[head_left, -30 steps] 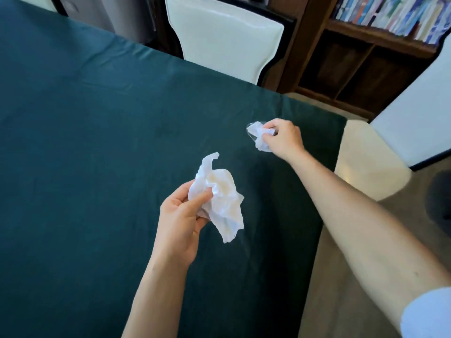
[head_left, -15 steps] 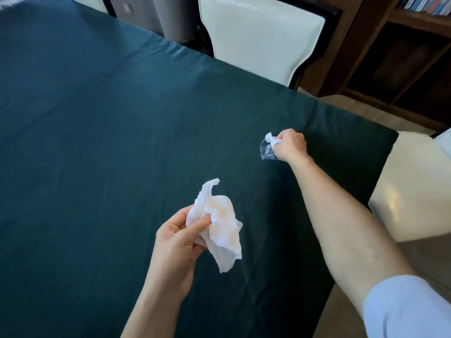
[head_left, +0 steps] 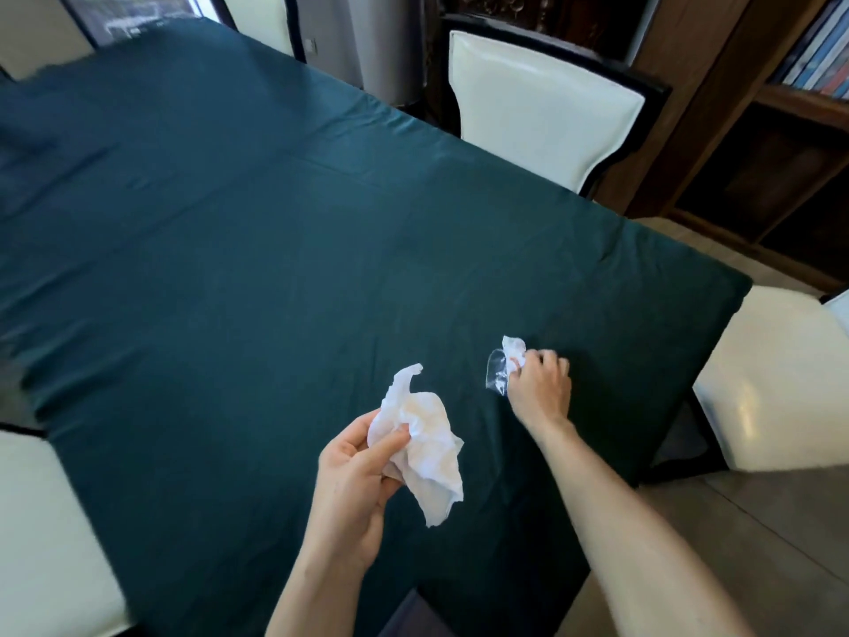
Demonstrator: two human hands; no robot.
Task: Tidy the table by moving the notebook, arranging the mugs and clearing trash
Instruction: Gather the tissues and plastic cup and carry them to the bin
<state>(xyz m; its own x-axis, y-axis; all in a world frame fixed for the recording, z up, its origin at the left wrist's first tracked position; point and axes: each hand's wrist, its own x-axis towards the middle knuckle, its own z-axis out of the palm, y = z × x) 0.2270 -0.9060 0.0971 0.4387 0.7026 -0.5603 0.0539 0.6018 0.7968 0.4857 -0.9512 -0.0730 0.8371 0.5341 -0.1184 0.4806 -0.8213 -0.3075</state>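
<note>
A dark green cloth covers the tabletop (head_left: 229, 268), which fills most of the frame. A cream chair (head_left: 542, 108) stands at its upper edge, another (head_left: 772, 374) at the right. Low in the centre, the left hand (head_left: 356, 489) has its fingers closed around a crumpled white tissue (head_left: 427, 448), lifted above the cloth. To its right, the right hand (head_left: 540, 383) clenches a small white scrap with clear plastic wrapper (head_left: 505, 365) close to the cloth.

home dining room: table (head_left: 229, 268), chairs (head_left: 542, 112), bookshelf (head_left: 781, 144)
</note>
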